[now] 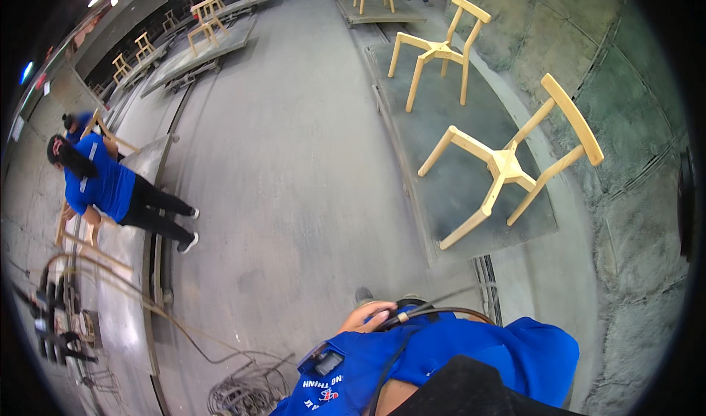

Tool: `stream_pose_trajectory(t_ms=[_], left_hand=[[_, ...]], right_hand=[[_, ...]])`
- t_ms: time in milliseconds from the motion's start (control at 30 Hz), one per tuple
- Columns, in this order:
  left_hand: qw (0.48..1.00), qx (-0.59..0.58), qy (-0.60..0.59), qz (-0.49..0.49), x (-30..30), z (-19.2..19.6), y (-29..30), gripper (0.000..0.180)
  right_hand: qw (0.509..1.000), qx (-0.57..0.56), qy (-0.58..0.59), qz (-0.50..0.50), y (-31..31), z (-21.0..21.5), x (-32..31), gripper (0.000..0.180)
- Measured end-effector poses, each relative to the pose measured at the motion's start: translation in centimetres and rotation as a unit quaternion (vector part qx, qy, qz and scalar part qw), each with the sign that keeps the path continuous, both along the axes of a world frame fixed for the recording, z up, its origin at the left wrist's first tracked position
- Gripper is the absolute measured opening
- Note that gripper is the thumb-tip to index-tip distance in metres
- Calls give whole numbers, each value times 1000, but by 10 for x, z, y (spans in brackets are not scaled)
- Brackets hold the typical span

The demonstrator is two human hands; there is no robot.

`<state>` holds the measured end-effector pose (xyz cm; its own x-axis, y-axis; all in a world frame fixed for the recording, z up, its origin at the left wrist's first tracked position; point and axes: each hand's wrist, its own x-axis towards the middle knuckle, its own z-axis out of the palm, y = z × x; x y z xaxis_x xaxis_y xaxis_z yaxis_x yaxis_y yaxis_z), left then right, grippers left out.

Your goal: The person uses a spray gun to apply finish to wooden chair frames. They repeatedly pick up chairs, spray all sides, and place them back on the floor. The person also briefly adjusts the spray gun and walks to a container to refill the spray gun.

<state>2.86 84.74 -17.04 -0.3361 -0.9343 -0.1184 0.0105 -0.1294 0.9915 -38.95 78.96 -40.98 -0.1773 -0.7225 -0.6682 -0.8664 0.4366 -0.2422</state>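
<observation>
My left hand [365,317] is low in front of my body, its fingers curled round a dark hose [441,311] beside a brass-coloured fitting [402,317]. The hose arcs to the right across my blue shirt. A thin grey, blurred line [448,295] runs out above it; I cannot make out what it is. My right hand does not show. Ahead to the right, the nearest unfinished wooden chair frame [506,164] stands upright on a dark flat platform [507,239], apart from my hand. Another seatless chair frame [441,51] is behind it.
On the left, a person in blue [103,177] handles wooden frames by a pale platform [132,306]. Hoses trail to a coil [246,394] on the floor. Platforms with chairs [202,56] line the far left. A padded grey-green wall [640,195] bounds the right.
</observation>
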Motion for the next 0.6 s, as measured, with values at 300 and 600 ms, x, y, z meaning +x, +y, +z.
stream_pose_trajectory(t_ms=[300,600], left_hand=[[955,103,-210,180,141,-91,-98,39],[905,194,-298,233,208,-85,-201,39]], right_hand=[[985,-9,-25,-172,-65,7,22,48],[941,-72,-104,-315,-127,-21,32,51]])
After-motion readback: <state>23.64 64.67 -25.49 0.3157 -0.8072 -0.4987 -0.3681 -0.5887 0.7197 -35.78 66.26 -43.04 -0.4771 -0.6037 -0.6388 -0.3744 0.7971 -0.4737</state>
